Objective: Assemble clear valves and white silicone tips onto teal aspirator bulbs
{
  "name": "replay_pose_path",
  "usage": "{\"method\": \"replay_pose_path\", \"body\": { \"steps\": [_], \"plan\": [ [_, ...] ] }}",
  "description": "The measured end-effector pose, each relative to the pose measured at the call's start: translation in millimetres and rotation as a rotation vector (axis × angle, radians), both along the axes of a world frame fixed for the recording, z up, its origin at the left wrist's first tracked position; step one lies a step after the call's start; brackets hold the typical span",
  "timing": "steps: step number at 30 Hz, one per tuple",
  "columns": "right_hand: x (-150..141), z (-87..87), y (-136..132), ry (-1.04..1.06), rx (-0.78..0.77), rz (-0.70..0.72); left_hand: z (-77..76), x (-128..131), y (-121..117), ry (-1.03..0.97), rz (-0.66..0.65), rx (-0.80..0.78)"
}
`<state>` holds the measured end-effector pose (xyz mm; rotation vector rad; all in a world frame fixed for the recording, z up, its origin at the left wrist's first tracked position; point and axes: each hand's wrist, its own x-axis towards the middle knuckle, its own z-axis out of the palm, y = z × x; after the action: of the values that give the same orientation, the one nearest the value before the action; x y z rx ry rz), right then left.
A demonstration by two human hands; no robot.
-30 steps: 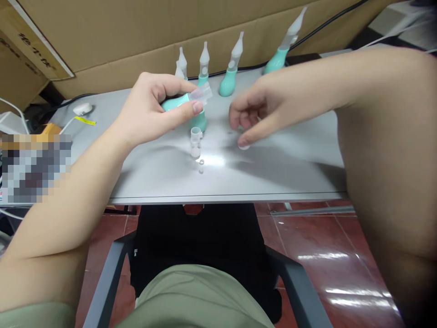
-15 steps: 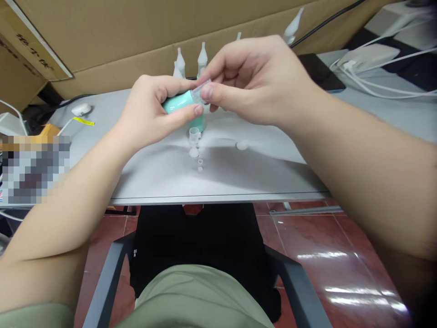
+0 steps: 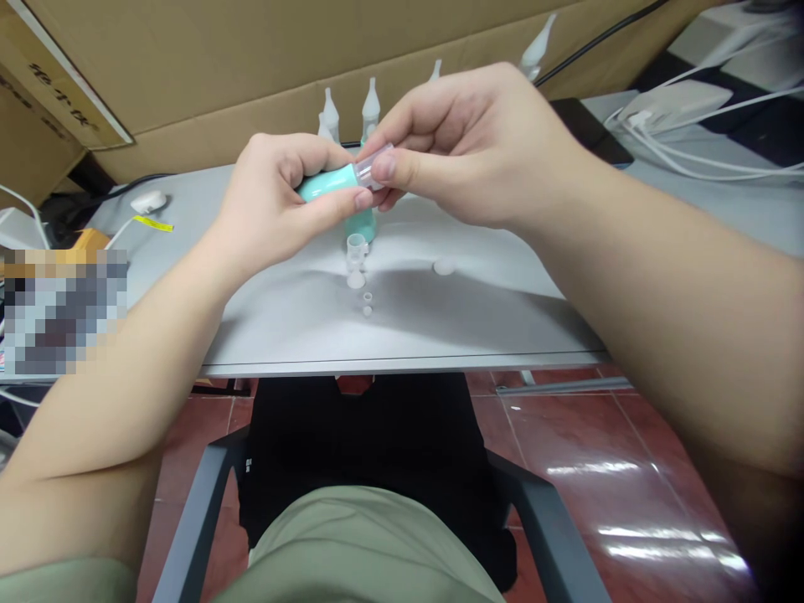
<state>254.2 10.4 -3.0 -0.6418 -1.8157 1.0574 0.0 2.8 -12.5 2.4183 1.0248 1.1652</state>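
My left hand (image 3: 276, 197) is closed around a teal rubber bulb (image 3: 327, 182), held sideways above the grey table (image 3: 282, 318). My right hand (image 3: 468, 146) pinches the clear plastic neck piece (image 3: 369, 166) at the bulb's open end, thumb and fingers pressed on it. Below the hands lie a clear cup-shaped part (image 3: 356, 248), a small white disc (image 3: 356, 280), two tiny clear rings (image 3: 368, 303) and another white disc (image 3: 444, 268). A teal bulb (image 3: 361, 224) stands just behind them.
Several assembled teal bulbs with white pointed tips (image 3: 370, 105) stand at the table's back edge against a cardboard box (image 3: 207, 67). A white mouse-like device (image 3: 149, 201) lies at the left. White cables (image 3: 691, 159) and a dark flat device (image 3: 584, 126) are at the right.
My right hand rose from the table near the white disc to the bulb's clear neck and now pinches it. My left hand has kept hold of the bulb.
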Motion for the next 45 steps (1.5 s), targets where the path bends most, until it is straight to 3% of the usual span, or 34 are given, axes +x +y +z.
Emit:
{"method": "replay_pose_path", "body": {
  "steps": [7,26,38,45],
  "plan": [
    [1.5,-0.8,-0.3,-0.031,-0.016,-0.025,0.8,-0.8,0.2,0.018,-0.002,-0.024],
    [5.2,-3.8,6.6,0.007,-0.074,0.102,-0.4,-6.5,4.8,-0.001,-0.091,-0.067],
    [13.0,-4.4,12.2,-0.026,-0.073,0.161,-8.6,-10.1,17.0,-0.036,-0.214,-0.011],
    [12.2,-9.5,19.1,0.020,-0.080,0.221,-13.7,-12.8,29.5,-0.092,-0.325,-0.058]
  ]
}}
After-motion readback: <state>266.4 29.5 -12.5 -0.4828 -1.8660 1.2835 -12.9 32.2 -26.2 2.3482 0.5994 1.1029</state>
